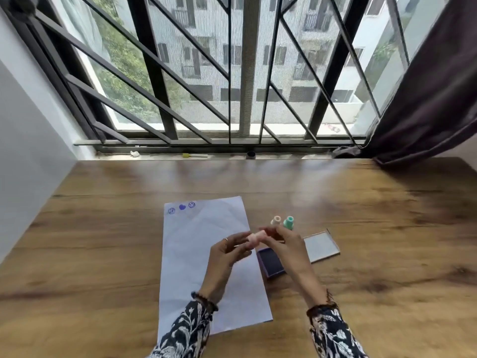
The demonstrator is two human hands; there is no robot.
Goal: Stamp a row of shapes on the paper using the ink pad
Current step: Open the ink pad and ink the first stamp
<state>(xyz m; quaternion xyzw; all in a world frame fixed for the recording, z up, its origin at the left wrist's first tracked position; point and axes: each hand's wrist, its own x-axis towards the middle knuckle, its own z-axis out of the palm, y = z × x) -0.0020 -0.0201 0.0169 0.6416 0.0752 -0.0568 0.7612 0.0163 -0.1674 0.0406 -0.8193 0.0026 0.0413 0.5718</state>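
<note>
A white sheet of paper [196, 244] lies on the wooden table [103, 228]. Three blue stamped shapes [182, 207] sit in a row at its top left: a face, a heart, a face. My left hand [227, 257] and my right hand [286, 246] both hold a small pink stamp [254, 239] between their fingertips, above the paper's right edge. The open purple ink pad [271, 264] lies just right of the paper, partly under my right hand. A cream stamp [276, 220] and a green stamp [289, 222] stand upright behind my hands.
The ink pad's clear lid [321, 246] lies flat to the right of the pad. A barred window [232, 73] runs along the table's far edge, with small items on its sill. A dark curtain [426, 99] hangs at the far right.
</note>
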